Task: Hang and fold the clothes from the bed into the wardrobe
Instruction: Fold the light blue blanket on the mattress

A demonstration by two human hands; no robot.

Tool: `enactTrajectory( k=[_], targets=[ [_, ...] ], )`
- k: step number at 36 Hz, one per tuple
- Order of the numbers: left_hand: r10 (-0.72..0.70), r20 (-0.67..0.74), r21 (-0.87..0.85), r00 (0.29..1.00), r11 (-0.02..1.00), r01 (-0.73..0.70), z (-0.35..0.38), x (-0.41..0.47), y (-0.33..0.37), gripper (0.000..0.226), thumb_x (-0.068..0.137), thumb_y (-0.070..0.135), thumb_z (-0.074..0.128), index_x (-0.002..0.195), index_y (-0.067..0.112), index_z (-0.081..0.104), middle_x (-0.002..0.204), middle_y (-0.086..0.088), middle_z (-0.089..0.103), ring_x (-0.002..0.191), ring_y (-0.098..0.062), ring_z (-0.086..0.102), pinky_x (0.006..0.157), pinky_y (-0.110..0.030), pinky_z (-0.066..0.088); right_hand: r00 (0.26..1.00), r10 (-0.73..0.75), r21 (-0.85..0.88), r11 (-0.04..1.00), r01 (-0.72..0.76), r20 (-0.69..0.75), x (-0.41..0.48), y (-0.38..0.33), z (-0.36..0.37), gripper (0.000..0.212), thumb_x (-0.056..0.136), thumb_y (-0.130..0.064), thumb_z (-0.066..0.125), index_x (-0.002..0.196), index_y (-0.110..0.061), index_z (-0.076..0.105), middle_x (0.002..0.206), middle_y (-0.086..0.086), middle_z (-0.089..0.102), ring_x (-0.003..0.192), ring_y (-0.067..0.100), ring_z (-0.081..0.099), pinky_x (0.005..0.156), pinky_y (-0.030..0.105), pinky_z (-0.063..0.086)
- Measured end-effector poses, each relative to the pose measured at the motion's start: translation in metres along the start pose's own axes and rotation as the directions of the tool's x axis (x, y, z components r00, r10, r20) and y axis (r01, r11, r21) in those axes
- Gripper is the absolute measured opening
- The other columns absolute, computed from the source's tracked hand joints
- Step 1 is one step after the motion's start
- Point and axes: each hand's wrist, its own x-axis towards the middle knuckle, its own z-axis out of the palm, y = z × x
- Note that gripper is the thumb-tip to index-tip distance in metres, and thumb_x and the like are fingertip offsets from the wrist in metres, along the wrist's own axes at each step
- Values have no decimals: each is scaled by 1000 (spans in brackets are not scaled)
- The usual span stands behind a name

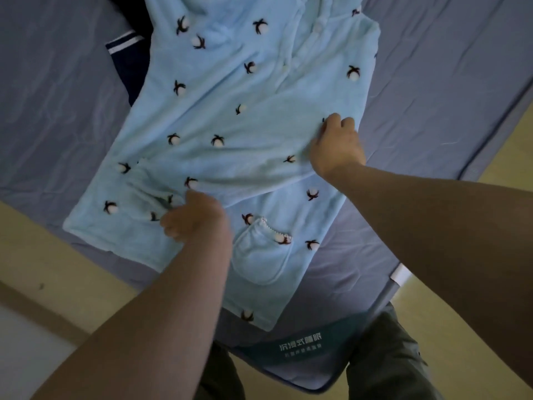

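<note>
**Head view: blue robe (230, 125) gripped on the bed (432, 82)**

The fleece robe, dotted with cotton flowers, lies spread across the bed. The left hand (193, 219) bunches cloth near the hem. The right hand (337, 147) curls its fingers into the robe's right side. A navy garment (128, 57) shows at its upper left edge.

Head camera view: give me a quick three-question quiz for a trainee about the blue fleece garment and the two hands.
1. True or false: the blue fleece garment lies spread on the bed sheet.
2. What shows at the garment's far left edge? A) navy cloth with white stripes B) a pillow C) a hanger
3. Short answer: is the left hand or the right hand nearer the pocket?

Key: 1 true; 2 A; 3 left hand.
</note>
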Motion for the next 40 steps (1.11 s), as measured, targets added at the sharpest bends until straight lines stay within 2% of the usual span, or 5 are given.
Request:
enactTrajectory(
  k=[9, 18, 25, 31, 40],
  targets=[
    [89, 678, -62, 729, 996, -64, 94, -172, -33, 13, 90, 16, 69, 94, 4, 70, 84, -2, 66, 75, -7, 56, 68, -13, 42, 990, -140, -93, 986, 138, -14, 81, 46, -51, 44, 94, -11, 42, 137, -7, 41, 143, 18, 33, 124, 42, 40, 100, 50, 39],
    [-168, 741, -160, 650, 896, 415, 151, -201, -25, 28, 87, 24, 76, 110, 11, 69, 89, -4, 66, 58, -9, 56, 47, -18, 42, 879, -412, -291, 833, 470, 241, 165, 65, -81, 74, 94, -17, 50, 156, -29, 10, 166, -8, -6, 136, 40, 33, 102, 56, 40],
    [-196, 736, -82, 648, 924, 373, 157, -207, -41, 45, 88, 35, 74, 127, 16, 62, 101, 2, 66, 77, -8, 58, 66, -20, 47, 873, -353, -378, 798, 469, 338, 190, 41, -102, 53, 94, -31, 50, 145, -15, 43, 140, 19, 47, 125, 41, 47, 101, 49, 41],
    [-293, 721, -35, 628, 890, 455, 158, -218, -61, 36, 92, 36, 66, 118, 10, 67, 101, -7, 74, 69, -13, 59, 66, -26, 50, 911, -230, -531, 752, 390, 342, 190, 53, -126, 34, 88, -34, 60, 72, -5, 55, 70, 10, 47, 66, 28, 46, 68, 38, 42],
    [-362, 712, 68, 601, 888, 455, 153, -228, -66, 35, 91, 37, 70, 107, 5, 67, 95, -10, 76, 69, -11, 68, 48, -19, 51, 967, -135, -536, 811, 233, 216, 169, 82, -114, 20, 84, -29, 63, 83, -10, 54, 99, 15, 49, 97, 41, 58, 70, 43, 46]
  ],
)
